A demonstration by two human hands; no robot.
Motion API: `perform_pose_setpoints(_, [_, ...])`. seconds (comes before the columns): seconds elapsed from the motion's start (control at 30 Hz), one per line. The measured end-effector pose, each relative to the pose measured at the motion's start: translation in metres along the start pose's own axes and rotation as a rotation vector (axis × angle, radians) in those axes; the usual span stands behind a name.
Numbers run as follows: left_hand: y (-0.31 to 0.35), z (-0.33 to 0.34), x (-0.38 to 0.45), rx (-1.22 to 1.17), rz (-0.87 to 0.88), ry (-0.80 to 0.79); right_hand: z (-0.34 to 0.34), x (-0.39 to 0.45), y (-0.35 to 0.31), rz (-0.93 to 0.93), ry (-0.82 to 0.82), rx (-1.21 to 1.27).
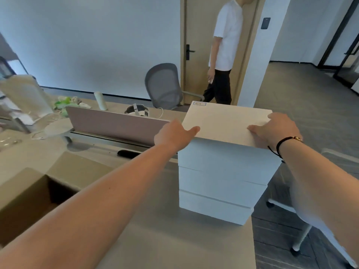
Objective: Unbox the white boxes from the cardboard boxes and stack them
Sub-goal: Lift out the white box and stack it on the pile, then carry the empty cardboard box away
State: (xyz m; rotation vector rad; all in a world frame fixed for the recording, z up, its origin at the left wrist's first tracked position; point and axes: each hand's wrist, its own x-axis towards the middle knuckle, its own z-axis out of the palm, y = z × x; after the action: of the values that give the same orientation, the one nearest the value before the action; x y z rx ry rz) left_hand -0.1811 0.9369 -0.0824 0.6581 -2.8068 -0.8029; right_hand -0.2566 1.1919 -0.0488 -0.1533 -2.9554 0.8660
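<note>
1. Two hands on the job, and far left an open cardboard box (29, 199) sits on the worktop (155, 239), flaps up, its inside dark.
2. Behind it a low divider panel (116, 123) runs across the worktop, with a headset (137, 111) beyond.
3. The left hand (174, 135) holds the left edge of the top white box (227, 123); its grip pinches that edge, thumb on the lid, fingers hidden behind the side.
4. The top white box sits on a stack of white boxes (219, 183) near the worktop's right edge, slightly askew.
5. A grey chair (163, 86) and a person in a white shirt (225, 51) stand by the door behind.
6. The right hand (277, 129) grips the box's right corner, fingers curled over the lid, a dark bracelet (279, 144) at the wrist.
</note>
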Motion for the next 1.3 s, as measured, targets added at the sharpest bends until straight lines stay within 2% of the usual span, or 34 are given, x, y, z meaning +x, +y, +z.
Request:
perform_pose_setpoints(0.13, [-0.006,-0.001,-0.015,-0.079,-0.032,-0.015,0.013,-0.024,-0.021,-0.161,-0.141,-0.045])
perform_pose_setpoints(0.3, [-0.025,-0.020,-0.036,-0.099,0.034,-0.036,0.044,-0.072,-0.050,-0.352,-0.200,-0.202])
perform_pose_setpoints(0.43, [-0.081,-0.044,-0.056,-0.131,0.087,-0.055,0.060,-0.127,-0.074,-0.404,-0.222,-0.059])
perform_pose_setpoints(0.53, [-0.138,-0.057,-0.065,-0.145,0.057,-0.057,0.084,-0.172,-0.093,-0.436,-0.267,-0.032])
perform_pose_setpoints(0.73, [-0.264,-0.092,-0.074,-0.195,0.049,-0.154,0.180,-0.253,-0.134,-0.288,-0.377,-0.003])
perform_pose_setpoints(0.87, [-0.358,-0.124,-0.077,-0.121,0.049,-0.192,0.247,-0.320,-0.170,-0.133,-0.452,0.072])
perform_pose_setpoints(1.07, [-0.468,-0.149,-0.082,-0.088,-0.005,-0.256,0.321,-0.397,-0.221,-0.030,-0.519,0.056])
perform_pose_setpoints(1.13, [-0.492,-0.147,-0.084,-0.025,-0.046,-0.254,0.336,-0.414,-0.229,-0.036,-0.523,0.003])
perform_pose_setpoints(1.23, [-0.520,-0.137,-0.082,0.053,-0.118,-0.257,0.362,-0.431,-0.233,-0.150,-0.400,-0.247])
perform_pose_setpoints(1.3, [-0.532,-0.132,-0.084,0.091,-0.137,-0.284,0.382,-0.439,-0.234,-0.191,-0.389,-0.335])
